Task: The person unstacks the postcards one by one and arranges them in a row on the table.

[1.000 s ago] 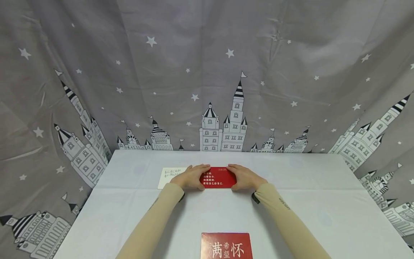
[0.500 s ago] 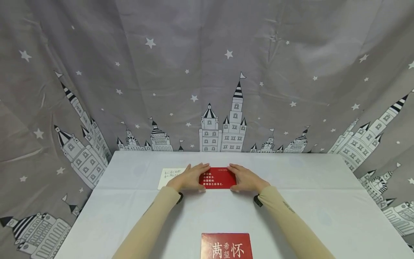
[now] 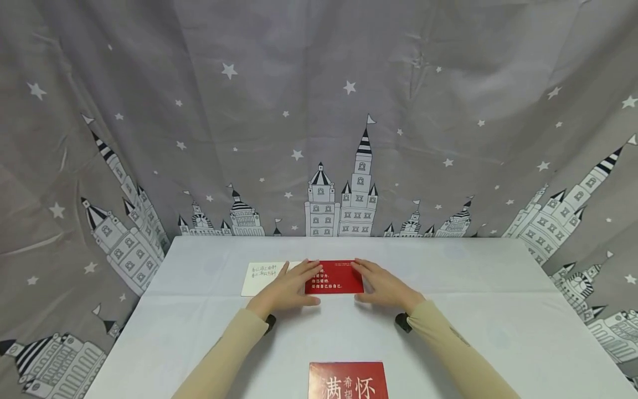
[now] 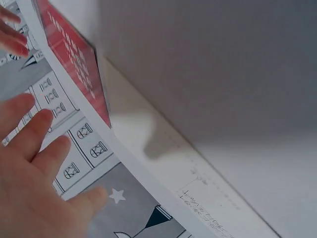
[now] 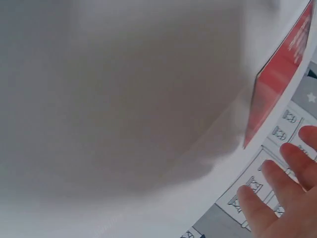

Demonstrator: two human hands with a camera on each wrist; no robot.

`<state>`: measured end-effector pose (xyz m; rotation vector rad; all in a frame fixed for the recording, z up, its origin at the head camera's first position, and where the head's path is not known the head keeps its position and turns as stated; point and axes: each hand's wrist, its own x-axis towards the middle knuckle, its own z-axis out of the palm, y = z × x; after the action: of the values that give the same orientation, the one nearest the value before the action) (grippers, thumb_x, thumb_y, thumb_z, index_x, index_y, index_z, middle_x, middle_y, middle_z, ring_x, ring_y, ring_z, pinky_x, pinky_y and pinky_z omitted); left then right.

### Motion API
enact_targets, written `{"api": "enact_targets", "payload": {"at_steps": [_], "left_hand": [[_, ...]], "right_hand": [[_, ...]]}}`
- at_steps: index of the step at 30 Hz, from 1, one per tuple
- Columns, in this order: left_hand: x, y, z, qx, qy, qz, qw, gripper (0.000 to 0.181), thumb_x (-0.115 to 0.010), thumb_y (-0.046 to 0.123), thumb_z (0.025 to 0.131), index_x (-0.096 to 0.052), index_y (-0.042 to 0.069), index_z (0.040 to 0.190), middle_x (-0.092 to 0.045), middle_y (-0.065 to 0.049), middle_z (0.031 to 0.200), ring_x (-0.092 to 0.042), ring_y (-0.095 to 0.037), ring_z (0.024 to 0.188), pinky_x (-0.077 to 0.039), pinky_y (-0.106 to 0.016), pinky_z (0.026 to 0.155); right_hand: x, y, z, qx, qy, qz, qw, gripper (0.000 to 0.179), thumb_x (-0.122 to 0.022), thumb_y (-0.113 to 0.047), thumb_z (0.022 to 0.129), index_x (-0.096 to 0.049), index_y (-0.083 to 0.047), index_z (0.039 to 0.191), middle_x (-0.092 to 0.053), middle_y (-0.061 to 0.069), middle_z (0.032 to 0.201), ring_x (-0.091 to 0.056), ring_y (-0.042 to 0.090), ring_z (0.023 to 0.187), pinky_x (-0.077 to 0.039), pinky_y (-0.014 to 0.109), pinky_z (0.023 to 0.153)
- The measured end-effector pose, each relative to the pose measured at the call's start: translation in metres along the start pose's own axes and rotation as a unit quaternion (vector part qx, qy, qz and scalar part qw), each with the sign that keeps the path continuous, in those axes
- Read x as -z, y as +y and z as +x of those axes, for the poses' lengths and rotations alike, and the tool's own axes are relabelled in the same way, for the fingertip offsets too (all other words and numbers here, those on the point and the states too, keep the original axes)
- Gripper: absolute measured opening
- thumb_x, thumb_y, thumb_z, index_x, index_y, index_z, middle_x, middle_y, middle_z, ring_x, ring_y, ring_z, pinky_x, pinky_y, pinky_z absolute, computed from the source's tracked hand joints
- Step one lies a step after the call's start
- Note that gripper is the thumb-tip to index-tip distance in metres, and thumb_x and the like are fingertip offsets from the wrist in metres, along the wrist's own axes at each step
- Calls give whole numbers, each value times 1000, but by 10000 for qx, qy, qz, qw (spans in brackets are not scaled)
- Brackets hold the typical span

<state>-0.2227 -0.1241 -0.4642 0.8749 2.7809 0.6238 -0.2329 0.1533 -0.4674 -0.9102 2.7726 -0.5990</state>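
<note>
A red card (image 3: 335, 280) with rows of pale Chinese writing lies flat near the back of the table, between both hands. My left hand (image 3: 286, 289) hovers over its left end with the fingers spread, and holds nothing. Beyond the card's right end is my right hand (image 3: 386, 286), fingers extended and grasping nothing. In the wrist views, the fingers of the left hand (image 4: 44, 173) and right hand (image 5: 292, 193) stand apart from the card's surface. A cream card (image 3: 256, 280) with handwriting adjoins the red card's left edge, partly covered by my left hand.
Another red card (image 3: 348, 381) with large white characters lies at the table's near edge, cut off by the frame. A white cloth covers the table (image 3: 199, 332). Behind it hangs a grey curtain (image 3: 319, 83) printed with castles and stars.
Both hands have let go of the red card's ends, risen a little and drawn slightly toward me with fingers straightening. The cards keep their places; the head view has tilted slightly.
</note>
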Motion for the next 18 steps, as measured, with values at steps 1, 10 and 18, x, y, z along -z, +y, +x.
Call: {"api": "enact_targets", "payload": {"at_steps": [1,10,18], "left_hand": [[-1,1,-2,-63,86,-3,9999,76,-68,43,85,-39,9,146,-34,-8,152,-21,-32,141,-6,-60,111],[-6,12,-21,-156,590,85,9981,74,-65,48,86,-41,13,146,-35,-5,151,-22,-30,142,-3,-60,111],[-8,25,-31,-349,718,311,9963,75,-65,50,86,-42,11,145,-36,-6,151,-23,-30,141,-5,-61,111]], "right_hand": [[0,-1,-2,-22,11,26,10000,77,-70,-31,84,-35,-2,147,-33,17,149,-32,35,135,-32,48,108],[0,-11,-20,-1,95,261,9996,79,-70,-38,85,-35,-5,147,-33,17,149,-32,36,135,-32,50,107],[-2,-19,-31,200,191,59,9996,79,-71,-38,85,-36,-4,147,-36,17,148,-34,35,134,-33,49,107]]}}
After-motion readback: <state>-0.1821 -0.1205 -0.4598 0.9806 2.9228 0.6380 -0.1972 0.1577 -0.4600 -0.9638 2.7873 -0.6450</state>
